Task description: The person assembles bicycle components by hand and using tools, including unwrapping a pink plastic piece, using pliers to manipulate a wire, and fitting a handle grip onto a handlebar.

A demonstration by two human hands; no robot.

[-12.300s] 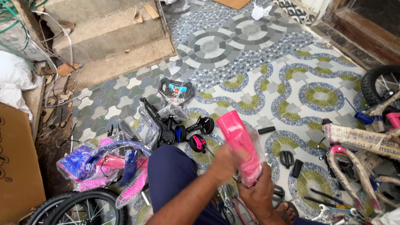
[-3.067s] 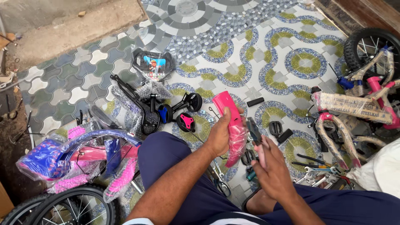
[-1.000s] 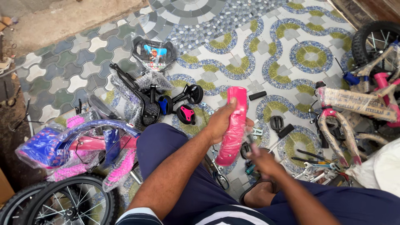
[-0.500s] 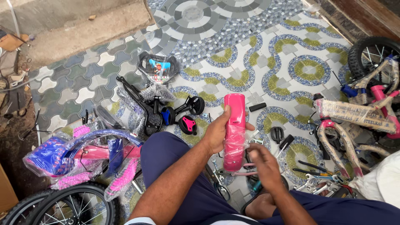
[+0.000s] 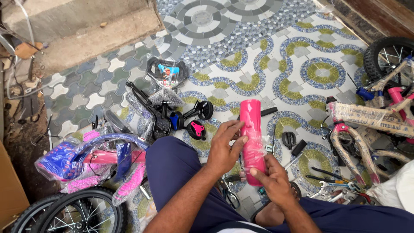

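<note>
Here the pink plastic-wrapped part stands almost upright in front of the person's knees, held between both hands. The left hand wraps its grip around the part's middle from the left, fingers curled over the front and the thumb lying across the clear wrapping. The right hand closes on the lower end from below, thumb pressed to the pink surface (the loose plastic bunches up just above it). The upper end of the part stands free above both hands.

The patterned tile floor lies open beyond the top of the pink part, up to the concrete step. Close to the part it is crowded. Just left of it lie black training wheels and brackets in clear bags, and further up-left of it a black plate with a coloured picture. To the right of the part, two black pedals rest on the tiles, with spanners down-right of it near the person's right leg. Well right of the part leans a paper-wrapped bicycle frame with a tyre behind it. Far left of the part, a pink and blue wrapped bicycle lies beside the left thigh, its wheel at the bottom edge.
</note>
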